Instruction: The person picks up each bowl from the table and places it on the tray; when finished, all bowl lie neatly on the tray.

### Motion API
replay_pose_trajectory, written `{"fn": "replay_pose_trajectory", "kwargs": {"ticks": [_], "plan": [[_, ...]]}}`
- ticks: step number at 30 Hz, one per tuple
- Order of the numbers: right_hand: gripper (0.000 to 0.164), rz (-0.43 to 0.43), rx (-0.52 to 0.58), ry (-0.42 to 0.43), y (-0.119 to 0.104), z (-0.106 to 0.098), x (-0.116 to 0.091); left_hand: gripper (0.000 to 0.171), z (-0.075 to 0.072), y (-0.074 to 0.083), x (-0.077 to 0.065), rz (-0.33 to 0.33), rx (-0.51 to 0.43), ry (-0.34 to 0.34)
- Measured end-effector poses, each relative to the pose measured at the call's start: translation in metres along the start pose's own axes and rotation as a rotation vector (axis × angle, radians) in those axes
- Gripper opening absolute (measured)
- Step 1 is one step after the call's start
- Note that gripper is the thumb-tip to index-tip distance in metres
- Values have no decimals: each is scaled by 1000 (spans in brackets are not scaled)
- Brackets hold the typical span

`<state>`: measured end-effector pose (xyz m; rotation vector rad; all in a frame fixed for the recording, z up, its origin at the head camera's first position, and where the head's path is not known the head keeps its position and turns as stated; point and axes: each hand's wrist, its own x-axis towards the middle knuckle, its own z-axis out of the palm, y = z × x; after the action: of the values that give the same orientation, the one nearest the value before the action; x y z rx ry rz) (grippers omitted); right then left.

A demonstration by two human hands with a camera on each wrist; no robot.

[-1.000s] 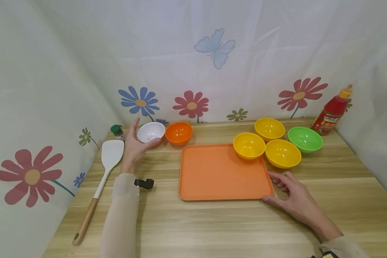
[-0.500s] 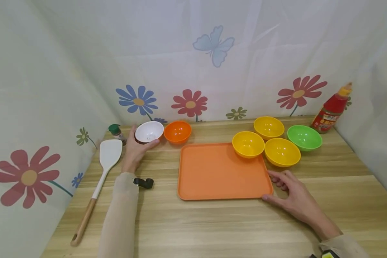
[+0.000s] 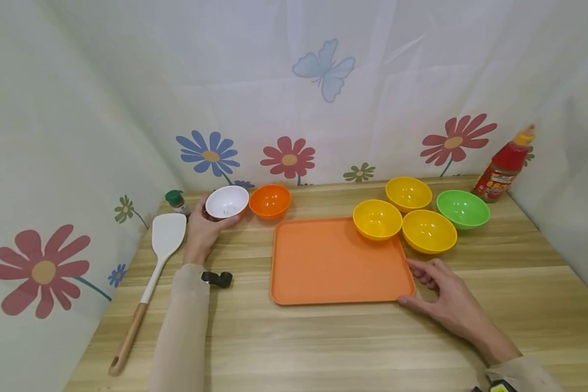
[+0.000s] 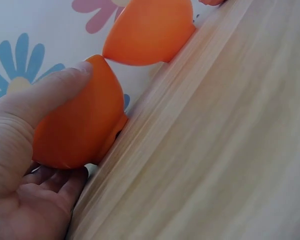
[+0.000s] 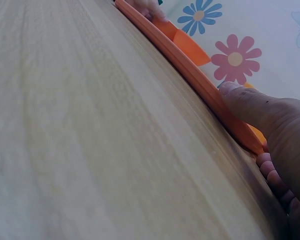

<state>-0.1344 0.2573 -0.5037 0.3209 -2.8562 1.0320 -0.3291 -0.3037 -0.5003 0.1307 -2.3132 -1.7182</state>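
At the back left, my left hand (image 3: 204,233) grips a bowl (image 3: 227,202) that is white inside and orange outside. In the left wrist view its thumb lies along the bowl's orange wall (image 4: 85,120), and the other fingers curl round the far side, partly hidden. The bowl sits on the table, and small marks show inside it. My right hand (image 3: 453,305) holds the right end of an orange tray (image 3: 338,267), thumb at the near corner and index finger on the side edge. In the right wrist view the thumb (image 5: 245,102) touches the tray's rim.
An orange bowl (image 3: 270,201) stands beside the white one. Several yellow bowls (image 3: 429,232) and a green bowl (image 3: 463,209) cluster at the right; one yellow bowl (image 3: 378,220) overlaps the tray's corner. A red sauce bottle (image 3: 501,169), spatula (image 3: 163,245) and green-capped jar (image 3: 177,201) stand or lie around.
My left hand has closed in on the white-and-orange bowl, its thumb and fingers now against it. The right hand stays at the tray, which has not visibly moved.
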Motion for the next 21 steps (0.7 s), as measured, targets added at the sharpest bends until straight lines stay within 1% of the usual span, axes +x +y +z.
{"fn": "replay_pose_trajectory", "kwargs": {"ticks": [4,10,16,21], "plan": [[80,-2,2,0,0,0,-1,110,0,-1,-2,5,-1,6],[79,-8,6,4,0,0,-2,109,0,-1,-3,19,-38,25],[78,-16,4,4,1,-1,-1,106,1,6,-2,39,-82,60],[78,-16,6,3,1,-1,-1,104,2,15,-2,70,-90,49]]}}
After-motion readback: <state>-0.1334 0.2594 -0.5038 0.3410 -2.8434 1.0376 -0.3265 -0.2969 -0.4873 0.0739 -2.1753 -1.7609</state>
